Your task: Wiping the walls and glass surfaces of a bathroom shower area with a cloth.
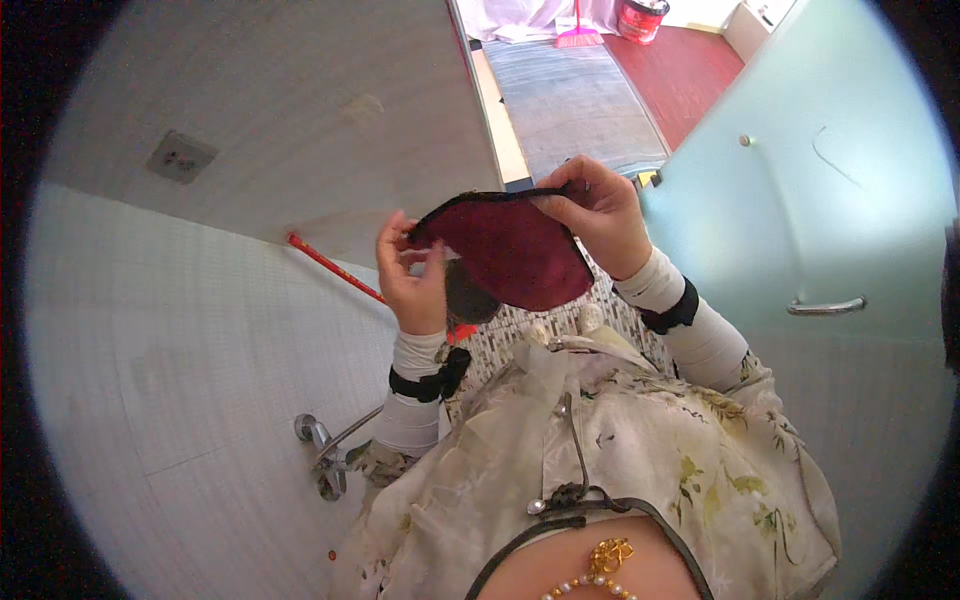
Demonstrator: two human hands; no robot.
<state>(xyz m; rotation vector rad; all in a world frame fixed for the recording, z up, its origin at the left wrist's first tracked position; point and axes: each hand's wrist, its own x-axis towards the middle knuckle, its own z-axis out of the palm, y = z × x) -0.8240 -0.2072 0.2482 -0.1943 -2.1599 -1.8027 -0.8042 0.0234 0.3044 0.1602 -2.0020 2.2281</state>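
- Right hand (605,215): grasping, thumb and fingers pinched on the right end of the cloth's black edging.
- Left hand (412,285): fingers curled at the left end of the same edging, thumb spread off to the side. Contact is partly hidden, so can't tell if it's clamped.
- Dark red cloth (520,250): up off the floor, between the 2 hands, black edge on top, body hanging below the grip.
- Dark round thing (470,295): below the cloth's left part, partly covered.
- Red pole (335,268): left of the grip, slanting down behind the left hand.
- Tap (325,450): on the wall, below and left of the left hand.
- Glass door (820,230): right of the right hand, metal handle (826,306) on it.
- Beyond the grip: grey mat (570,100), then pink broom (578,38) and red bucket (642,20).
- Tiled floor (510,335): below the grip.
- 1 black band on each wrist.
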